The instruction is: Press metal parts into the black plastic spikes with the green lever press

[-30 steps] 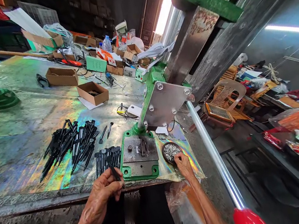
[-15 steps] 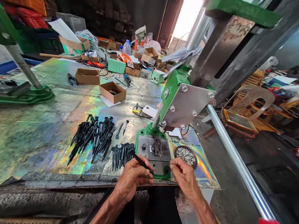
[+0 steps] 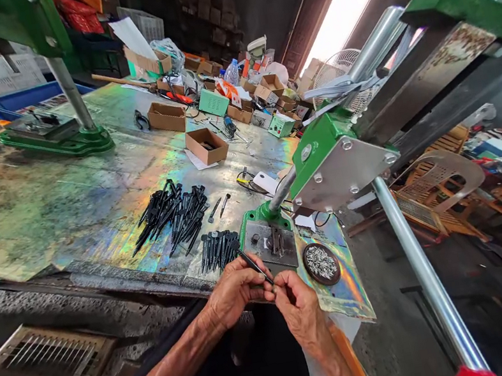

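My left hand (image 3: 239, 287) is closed on a thin black plastic piece (image 3: 253, 265), held at a slant in front of the green press (image 3: 272, 236). Fingertips of my right hand (image 3: 298, 303) are pinched together at the lower end of that piece; whatever small item may be between them is too hidden to make out. Left of the press base lies a row of black pieces (image 3: 218, 250), with larger heaps of them (image 3: 188, 215) behind. A round dish (image 3: 337, 271) of small silvery parts sits right of the press.
The press's long metal lever (image 3: 426, 274) slopes down on the right. A second green press (image 3: 58, 141) stands at the back left. Open cardboard boxes (image 3: 206, 146) and tools clutter the table's far side. A plastic chair (image 3: 452, 172) is at the right.
My hands have come together, the right one now meeting the black piece's lower end. The view has shifted, so the table and press appear displaced.
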A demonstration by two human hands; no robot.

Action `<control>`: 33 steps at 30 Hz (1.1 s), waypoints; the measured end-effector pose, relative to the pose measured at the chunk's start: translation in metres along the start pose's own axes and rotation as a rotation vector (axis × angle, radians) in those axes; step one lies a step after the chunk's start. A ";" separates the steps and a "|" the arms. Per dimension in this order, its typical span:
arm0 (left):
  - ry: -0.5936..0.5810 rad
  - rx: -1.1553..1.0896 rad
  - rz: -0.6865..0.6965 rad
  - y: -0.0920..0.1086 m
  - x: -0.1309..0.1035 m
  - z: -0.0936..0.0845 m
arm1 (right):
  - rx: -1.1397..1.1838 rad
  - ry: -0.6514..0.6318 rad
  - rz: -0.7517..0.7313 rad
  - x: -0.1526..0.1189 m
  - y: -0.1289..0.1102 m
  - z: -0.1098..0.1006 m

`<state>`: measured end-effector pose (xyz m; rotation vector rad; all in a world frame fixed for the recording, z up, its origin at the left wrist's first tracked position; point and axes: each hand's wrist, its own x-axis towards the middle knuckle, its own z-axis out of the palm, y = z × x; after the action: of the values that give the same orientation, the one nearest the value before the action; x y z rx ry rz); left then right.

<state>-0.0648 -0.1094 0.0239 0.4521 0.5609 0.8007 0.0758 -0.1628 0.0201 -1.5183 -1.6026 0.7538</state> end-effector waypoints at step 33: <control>0.019 -0.196 -0.021 -0.006 0.003 -0.013 | 0.635 0.053 0.333 0.007 -0.010 0.003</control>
<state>-0.0681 -0.1087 0.0093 0.2588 0.4984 0.8311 0.0682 -0.1572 0.0283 -1.3141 -0.9372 1.2527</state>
